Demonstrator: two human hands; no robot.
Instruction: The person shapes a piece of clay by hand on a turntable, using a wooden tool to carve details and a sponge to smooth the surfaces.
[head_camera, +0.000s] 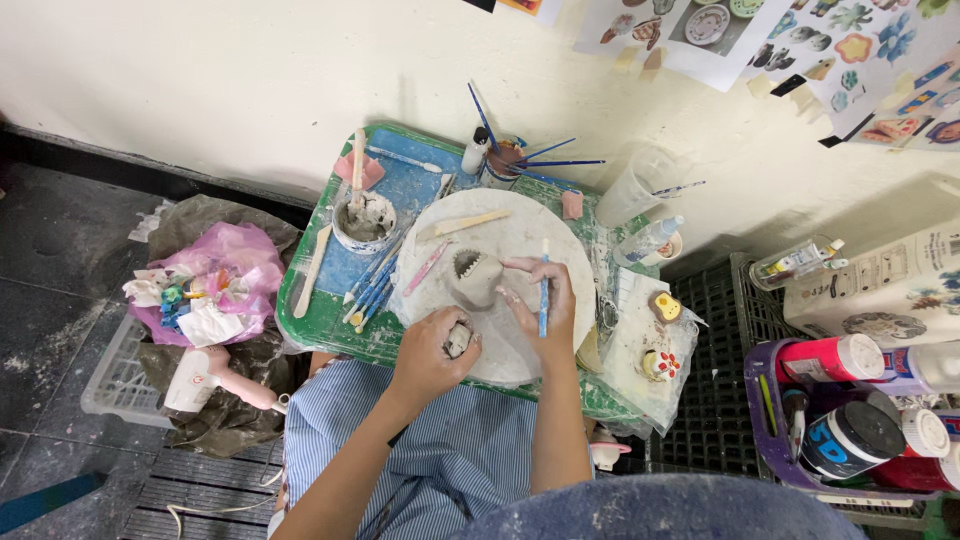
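A grey clay cup-shaped piece (473, 278) with a toothed mouth opening stands on a round white board (520, 232) on a small green table (318, 335). My right hand (540, 305) holds a blue-handled tool (544, 290) upright and its fingers touch the right side of the clay piece. My left hand (430, 355) is closed around a small lump of grey clay (458, 340) at the board's near edge. A pink tool (428, 266) and a wooden stick (463, 224) lie on the board.
A clay-smeared pot (363, 220) with tools, several blue brushes (370, 285), a brush cup (503, 158) and a clear jug (636, 188) crowd the table. Two small painted figures (662, 335) sit at right. Paint bottles (850, 400) fill a crate; a hair dryer (205, 378) lies left.
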